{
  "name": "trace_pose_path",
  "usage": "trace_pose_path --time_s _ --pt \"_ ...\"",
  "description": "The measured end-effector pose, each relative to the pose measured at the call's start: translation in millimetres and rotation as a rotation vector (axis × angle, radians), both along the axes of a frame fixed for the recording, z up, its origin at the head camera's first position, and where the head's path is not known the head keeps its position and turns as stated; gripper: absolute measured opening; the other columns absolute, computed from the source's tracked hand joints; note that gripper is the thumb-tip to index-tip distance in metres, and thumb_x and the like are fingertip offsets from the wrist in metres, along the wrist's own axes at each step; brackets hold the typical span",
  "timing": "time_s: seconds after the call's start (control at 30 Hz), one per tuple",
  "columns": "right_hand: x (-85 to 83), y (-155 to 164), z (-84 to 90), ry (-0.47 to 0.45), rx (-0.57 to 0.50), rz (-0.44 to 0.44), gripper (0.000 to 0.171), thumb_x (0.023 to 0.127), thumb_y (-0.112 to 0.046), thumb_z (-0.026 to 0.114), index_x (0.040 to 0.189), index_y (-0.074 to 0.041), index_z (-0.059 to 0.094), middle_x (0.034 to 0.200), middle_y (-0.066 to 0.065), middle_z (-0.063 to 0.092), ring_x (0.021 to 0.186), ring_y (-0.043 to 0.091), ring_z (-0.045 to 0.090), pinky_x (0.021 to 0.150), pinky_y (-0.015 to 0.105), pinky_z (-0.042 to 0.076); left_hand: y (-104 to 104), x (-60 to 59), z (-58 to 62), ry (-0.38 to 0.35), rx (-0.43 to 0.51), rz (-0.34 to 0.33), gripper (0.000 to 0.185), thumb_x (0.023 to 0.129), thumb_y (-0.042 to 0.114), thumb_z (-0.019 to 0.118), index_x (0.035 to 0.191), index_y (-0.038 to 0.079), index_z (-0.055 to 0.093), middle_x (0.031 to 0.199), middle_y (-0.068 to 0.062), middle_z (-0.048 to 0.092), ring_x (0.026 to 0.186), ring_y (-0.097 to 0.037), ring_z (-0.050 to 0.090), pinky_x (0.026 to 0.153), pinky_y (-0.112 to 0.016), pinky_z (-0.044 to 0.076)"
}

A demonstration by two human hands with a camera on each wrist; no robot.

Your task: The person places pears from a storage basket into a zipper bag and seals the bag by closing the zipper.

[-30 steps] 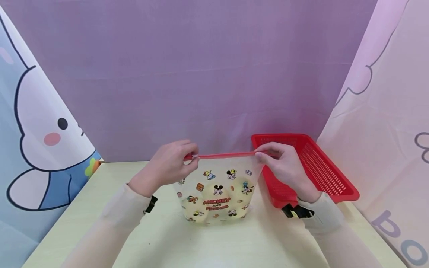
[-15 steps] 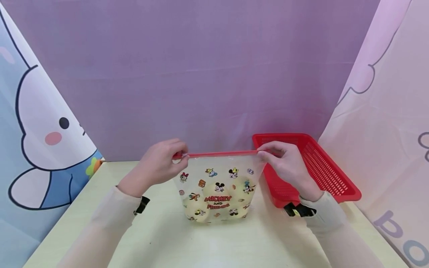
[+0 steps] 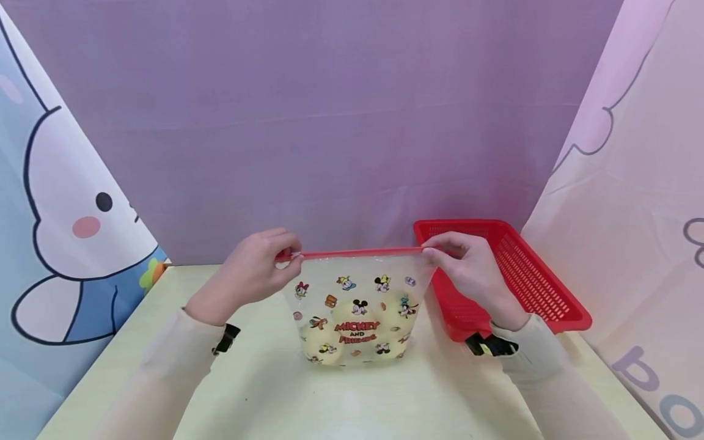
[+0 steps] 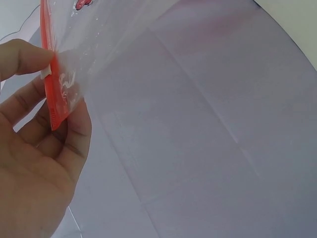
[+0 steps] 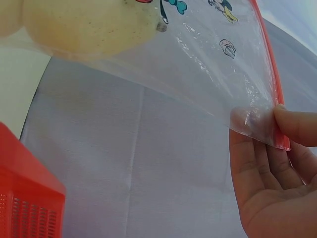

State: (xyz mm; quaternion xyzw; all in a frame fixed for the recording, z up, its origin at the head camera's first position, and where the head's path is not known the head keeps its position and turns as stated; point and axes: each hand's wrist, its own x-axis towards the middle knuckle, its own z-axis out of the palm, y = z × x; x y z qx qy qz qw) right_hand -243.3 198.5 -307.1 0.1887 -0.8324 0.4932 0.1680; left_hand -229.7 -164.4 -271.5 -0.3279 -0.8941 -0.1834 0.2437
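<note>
A clear zip bag [image 3: 357,290] with cartoon prints stands upright on the table, its red zip strip [image 3: 357,252] stretched level along the top. Several pale yellow, speckled round fruits, pears by their look [image 5: 94,25], lie in its lower part. My left hand [image 3: 255,266] pinches the small white slider [image 4: 46,73] near the strip's left end between thumb and fingers; a short red end sticks out below it in the left wrist view. At the right top corner, my right hand [image 3: 464,269] pinches the strip, thumb on one face and fingers behind the film.
A red perforated plastic basket [image 3: 536,281] stands on the table [image 3: 264,391] at the right, partly behind my right hand and wrist. A purple cloth backdrop [image 3: 330,122] rises behind the bag, and printed cloths hang on both sides.
My left hand has slid left along the red strip with the slider, to near its left end. The right hand keeps its grip at the right corner, nearly still.
</note>
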Motion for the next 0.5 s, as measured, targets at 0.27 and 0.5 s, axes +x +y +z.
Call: trace_pose_path --time_s 0.27,0.5 --pt "2.8 0 0.7 0.005 0.014 -0.021 0.019 0.095 -0.02 0.074 0.111 -0.01 0.076 0.104 0.007 0.074 0.087 0.024 0.066 0.072 0.027 0.059 -4 1.8 0.1 -0.02 0.014 -0.01 0.009 0.087 0.0 0.066 0.087 0.009 0.069 0.081 0.001 0.06 0.071 -0.014 0.051 0.063 -0.032 0.047" --pt "5.1 1 1.4 0.007 0.017 -0.026 0.019 0.096 -0.018 0.073 0.111 -0.008 0.076 0.105 0.007 0.074 0.088 0.025 0.066 0.071 0.028 0.06 -14 5.2 4.0 -0.039 0.043 -0.011 0.01 0.088 0.0 0.066 0.086 0.009 0.069 0.081 0.001 0.058 0.071 -0.016 0.05 0.063 -0.032 0.045"
